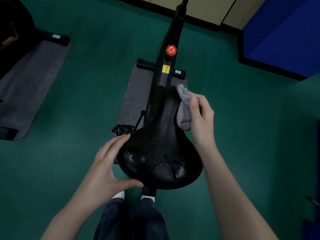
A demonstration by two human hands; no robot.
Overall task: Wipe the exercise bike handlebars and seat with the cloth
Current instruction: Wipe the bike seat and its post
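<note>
A black, cracked bike seat fills the middle of the view, its narrow nose pointing away from me. My right hand grips a bunched grey cloth and holds it against the right side of the seat's nose. My left hand holds the seat's wide rear at its left edge, fingers along the side and thumb under the back rim. The black bike frame runs forward from the seat with a red knob on it. The handlebars are out of view.
The bike stands on a grey mat over green floor. A pedal sticks out at the left of the seat. Another machine on its own grey mat stands far left. A blue pad lies at the back right. My legs are below the seat.
</note>
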